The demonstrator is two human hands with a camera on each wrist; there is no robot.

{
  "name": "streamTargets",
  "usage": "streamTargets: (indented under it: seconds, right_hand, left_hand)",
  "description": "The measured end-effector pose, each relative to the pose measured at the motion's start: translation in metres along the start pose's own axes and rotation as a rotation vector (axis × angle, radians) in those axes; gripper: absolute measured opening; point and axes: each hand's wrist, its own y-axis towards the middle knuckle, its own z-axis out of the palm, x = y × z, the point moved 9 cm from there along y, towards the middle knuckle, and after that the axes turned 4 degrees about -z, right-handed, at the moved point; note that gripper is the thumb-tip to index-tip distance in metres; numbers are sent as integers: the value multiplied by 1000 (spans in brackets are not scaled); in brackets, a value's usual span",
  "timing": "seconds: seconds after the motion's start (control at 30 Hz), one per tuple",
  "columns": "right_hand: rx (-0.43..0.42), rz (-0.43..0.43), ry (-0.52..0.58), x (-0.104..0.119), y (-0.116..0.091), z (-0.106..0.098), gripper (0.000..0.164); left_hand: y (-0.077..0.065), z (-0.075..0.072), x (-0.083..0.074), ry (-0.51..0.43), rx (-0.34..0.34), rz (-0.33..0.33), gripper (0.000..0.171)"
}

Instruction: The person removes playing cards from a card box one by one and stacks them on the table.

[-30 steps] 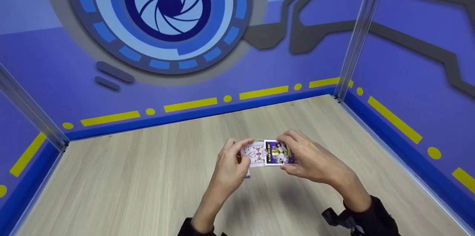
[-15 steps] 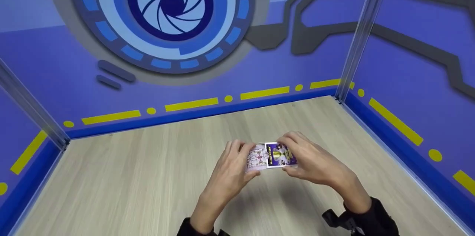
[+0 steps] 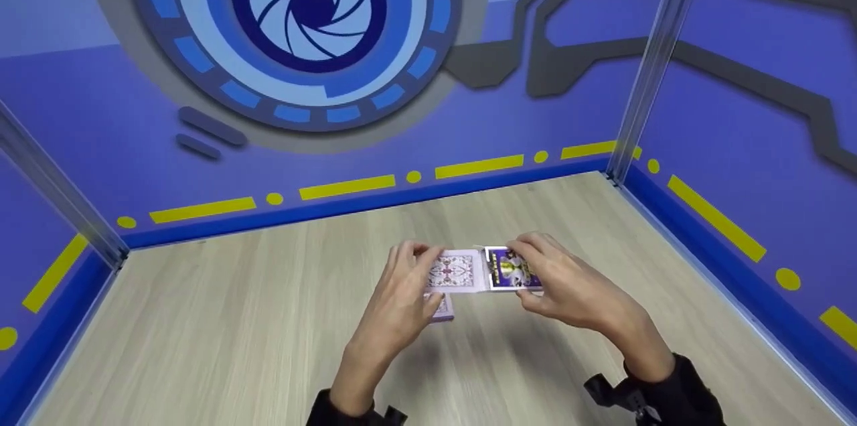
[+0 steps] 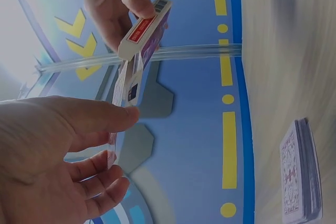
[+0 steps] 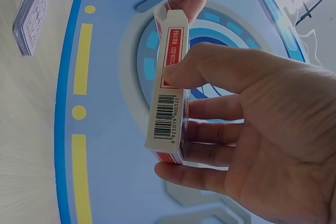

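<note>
My right hand (image 3: 569, 285) grips a purple playing-card box (image 3: 512, 270) with white edges, its mouth facing left. The right wrist view shows the thumb on the box's narrow side, above a barcode (image 5: 166, 118). In my left hand (image 3: 396, 295), thumb and fingers pinch a thin set of playing cards (image 3: 451, 272), floral backs up. Their right end is right at the box's mouth, where a pale flap shows. Both things are held above the table. Below the left hand a second stack of playing cards (image 3: 443, 309) lies on the table, partly covered by that hand.
The light wood table (image 3: 254, 319) is enclosed by blue-purple printed panels (image 3: 375, 145) at the back and sides. Clear corner posts (image 3: 653, 71) stand where the panels meet. Each wrist wears a black strap with a small camera (image 3: 599, 389).
My left hand first moved right, closer to the box, then back left with the cards, so more of their backs shows. The stack on the table has come back into sight.
</note>
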Motion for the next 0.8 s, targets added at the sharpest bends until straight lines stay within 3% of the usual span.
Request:
streamTargets:
  seconds: [0.33,0.8]
  right_hand:
    - [-18,39,19,-5,0,-5,63]
    - [-37,53,21,-7,-2,-9,62]
  left_hand:
    - [1,-7,23,-35,17,-59,63]
    - [1,14,48,-21,119,-192,61]
